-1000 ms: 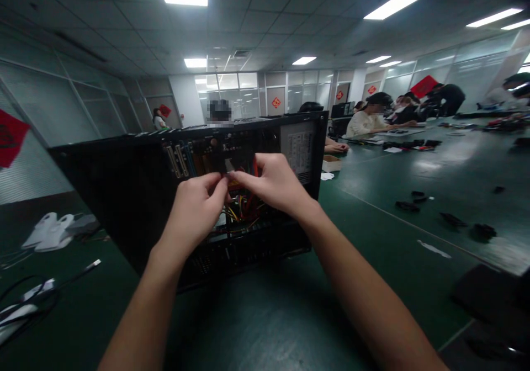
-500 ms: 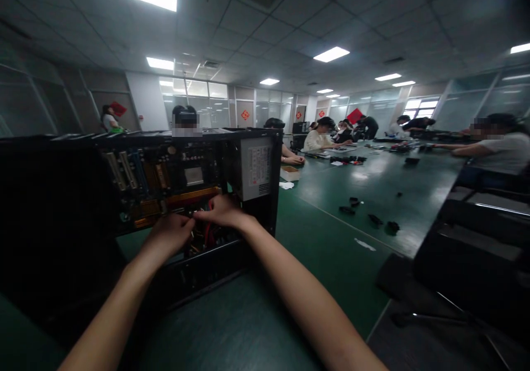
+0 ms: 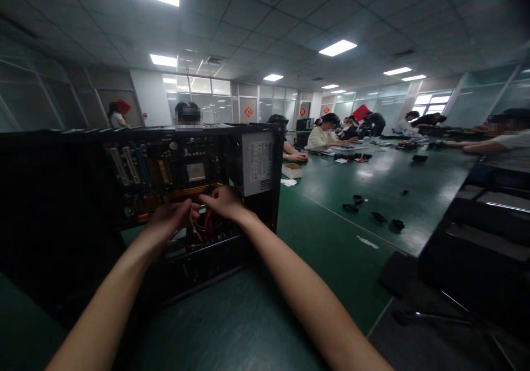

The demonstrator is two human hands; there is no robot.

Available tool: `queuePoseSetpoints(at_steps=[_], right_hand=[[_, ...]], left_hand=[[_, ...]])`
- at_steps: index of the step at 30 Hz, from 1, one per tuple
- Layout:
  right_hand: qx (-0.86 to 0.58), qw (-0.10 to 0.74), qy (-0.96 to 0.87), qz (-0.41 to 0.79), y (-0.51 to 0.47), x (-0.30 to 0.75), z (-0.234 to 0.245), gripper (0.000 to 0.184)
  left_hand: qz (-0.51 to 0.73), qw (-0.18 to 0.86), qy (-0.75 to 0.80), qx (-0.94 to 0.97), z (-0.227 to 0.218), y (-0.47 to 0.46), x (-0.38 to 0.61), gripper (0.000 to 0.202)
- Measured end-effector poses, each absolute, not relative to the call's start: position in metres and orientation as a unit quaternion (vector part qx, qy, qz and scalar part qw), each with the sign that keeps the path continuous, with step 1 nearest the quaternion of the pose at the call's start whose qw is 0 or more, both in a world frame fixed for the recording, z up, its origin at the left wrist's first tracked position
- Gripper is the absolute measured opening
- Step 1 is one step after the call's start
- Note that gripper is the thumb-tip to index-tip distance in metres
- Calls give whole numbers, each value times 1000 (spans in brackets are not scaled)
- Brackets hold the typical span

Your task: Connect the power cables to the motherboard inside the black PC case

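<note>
An open black computer case [image 3: 58,194] lies on its side on the green table [image 3: 323,238], its motherboard [image 3: 161,172] and grey power supply [image 3: 257,162] showing. Both my hands reach into it. My left hand [image 3: 168,220] is closed in a pinch on a bundle of yellow and red cables [image 3: 202,223]. My right hand [image 3: 223,202] is closed too, its fingertips pressed on the same cables just below the power supply. What the fingertips grip beyond the wires is hidden.
Several small black parts [image 3: 375,216] lie scattered on the table to the right. A dark chair [image 3: 467,271] stands at the right edge. Other people sit working farther along the table [image 3: 327,136] and at the far right [image 3: 503,139].
The view swung right and pulled back. My hands dropped from mid-case, close to the camera, to the cable bundle low beside the power supply, and stay pinched there.
</note>
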State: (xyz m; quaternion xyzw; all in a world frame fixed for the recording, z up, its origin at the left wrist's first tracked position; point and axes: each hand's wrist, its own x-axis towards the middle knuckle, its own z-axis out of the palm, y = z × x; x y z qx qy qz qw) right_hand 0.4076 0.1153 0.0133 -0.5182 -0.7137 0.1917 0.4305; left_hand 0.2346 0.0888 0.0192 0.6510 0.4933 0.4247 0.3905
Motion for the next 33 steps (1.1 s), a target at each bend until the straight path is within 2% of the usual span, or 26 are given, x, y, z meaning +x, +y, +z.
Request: queuePoseSetpoints(at_steps=[2, 4, 13, 18, 24, 33], right_hand=[[-524, 442, -704, 187, 112, 409, 18, 37], [-529, 441, -701, 185, 108, 410, 22, 39], [-541, 425, -706, 171, 101, 409, 27, 34], [-559, 390, -714, 161, 107, 409, 22, 35], [-601, 342, -706, 149, 112, 408, 10, 37], [-618, 325, -706, 118, 111, 404, 8, 38]], left_hand=[[440, 429, 480, 626, 18, 90, 231, 55], [452, 424, 488, 615, 16, 92, 229, 52], [429, 343, 524, 650, 15, 100, 227, 39], [344, 237, 564, 712, 14, 98, 235, 36], [241, 182, 620, 724, 3, 96, 249, 37], [247, 144, 642, 711, -1, 106, 241, 38]])
